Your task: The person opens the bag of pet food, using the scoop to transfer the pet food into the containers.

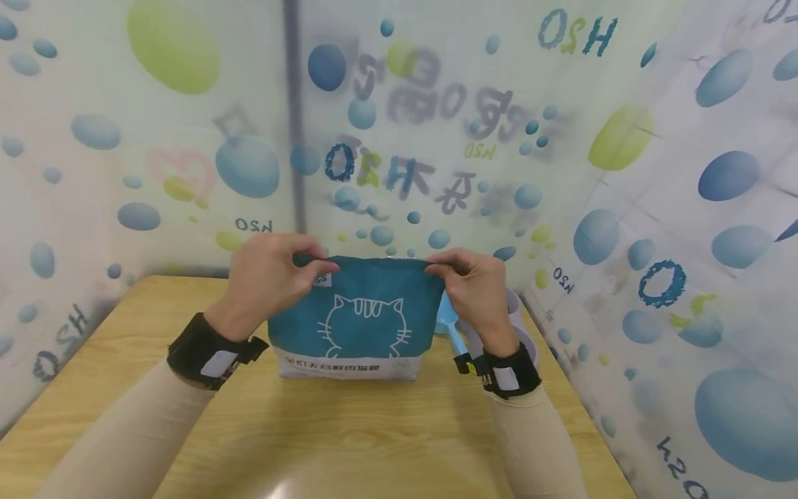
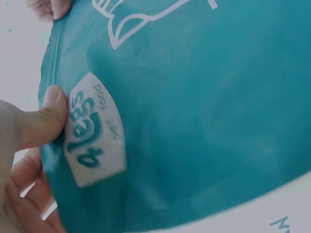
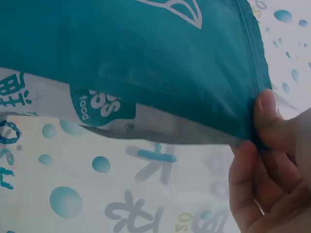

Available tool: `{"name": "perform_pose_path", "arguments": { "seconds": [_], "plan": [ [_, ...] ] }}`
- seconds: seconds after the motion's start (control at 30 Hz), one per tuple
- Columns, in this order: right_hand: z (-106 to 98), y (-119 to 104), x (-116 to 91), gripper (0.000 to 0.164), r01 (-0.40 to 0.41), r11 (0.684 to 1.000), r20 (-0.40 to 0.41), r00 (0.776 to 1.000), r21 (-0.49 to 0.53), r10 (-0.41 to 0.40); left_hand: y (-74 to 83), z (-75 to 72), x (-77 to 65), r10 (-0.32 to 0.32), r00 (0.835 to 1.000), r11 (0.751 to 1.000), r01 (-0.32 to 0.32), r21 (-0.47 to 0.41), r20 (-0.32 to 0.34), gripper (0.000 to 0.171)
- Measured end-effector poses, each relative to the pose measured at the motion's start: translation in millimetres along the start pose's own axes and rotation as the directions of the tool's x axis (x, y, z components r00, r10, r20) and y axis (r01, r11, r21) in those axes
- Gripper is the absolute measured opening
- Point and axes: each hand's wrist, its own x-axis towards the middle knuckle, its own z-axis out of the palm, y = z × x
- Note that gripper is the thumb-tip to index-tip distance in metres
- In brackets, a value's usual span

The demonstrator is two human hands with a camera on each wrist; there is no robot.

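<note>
A teal and white pet food bag (image 1: 364,326) with a cat outline stands upright on the wooden table. My left hand (image 1: 268,281) pinches its top edge near the left corner, thumb on the front. The right hand (image 1: 474,291) pinches the same top edge near the right corner. In the left wrist view, the left thumb (image 2: 41,119) presses beside a white label (image 2: 97,131) on the bag. In the right wrist view, thumb and fingers of the right hand (image 3: 272,160) hold the bag's corner, and its side panel shows white.
Behind the right wrist a light blue scoop (image 1: 455,333) leans by a pale round container (image 1: 514,305), partly hidden. The table (image 1: 349,436) reaches back to walls covered with a dotted curtain (image 1: 399,138).
</note>
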Motion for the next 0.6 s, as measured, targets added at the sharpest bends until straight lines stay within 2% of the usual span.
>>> {"name": "perform_pose_path", "arguments": {
  "seconds": [0.2, 0.33, 0.6],
  "plan": [
    [1, 2, 0, 0.007, -0.048, 0.999, -0.031, 0.998, 0.022, 0.049, -9.3, -5.2, -2.3, -0.043, 0.999, 0.999, 0.043, 0.014, -0.023, 0.01],
    [4, 3, 0, 0.008, -0.035, 0.999, -0.066, 0.997, 0.013, 0.036, -12.5, -7.4, -3.0, -0.042, 0.999, 0.999, 0.042, 0.001, -0.018, 0.003],
    [8, 9, -1, 0.021, 0.009, 0.999, -0.041, 0.999, 0.044, -0.007, -17.4, -11.8, -9.6, -0.046, 0.996, 0.999, 0.045, -0.015, -0.082, 0.014]
  ]
}}
